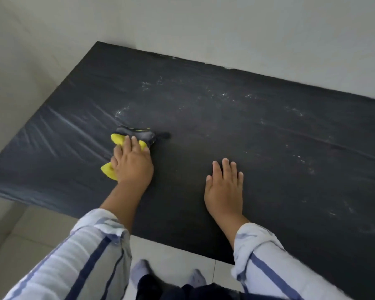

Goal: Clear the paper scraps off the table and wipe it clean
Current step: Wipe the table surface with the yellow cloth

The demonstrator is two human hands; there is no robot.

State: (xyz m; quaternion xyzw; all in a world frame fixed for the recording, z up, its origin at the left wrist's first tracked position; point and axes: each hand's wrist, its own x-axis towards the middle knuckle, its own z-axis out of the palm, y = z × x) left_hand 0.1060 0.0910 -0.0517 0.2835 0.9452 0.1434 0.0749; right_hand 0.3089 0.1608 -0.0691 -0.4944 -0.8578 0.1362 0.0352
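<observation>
head view, dark streaked table point(258, 135), pale wall point(204, 22), tiled floor point(173, 252)

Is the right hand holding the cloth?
No, the right hand lies flat on the table; the left hand presses the cloth.

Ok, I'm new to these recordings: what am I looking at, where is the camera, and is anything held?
No machine here: a person works with bare hands, and the one picture comes from a camera worn on their head, looking down. The left hand presses a yellow and grey cloth onto the black table. The right hand rests flat on the table, holding nothing. The far part of the tabletop shows whitish streaks and specks. At the bottom are the person's striped sleeves.
</observation>
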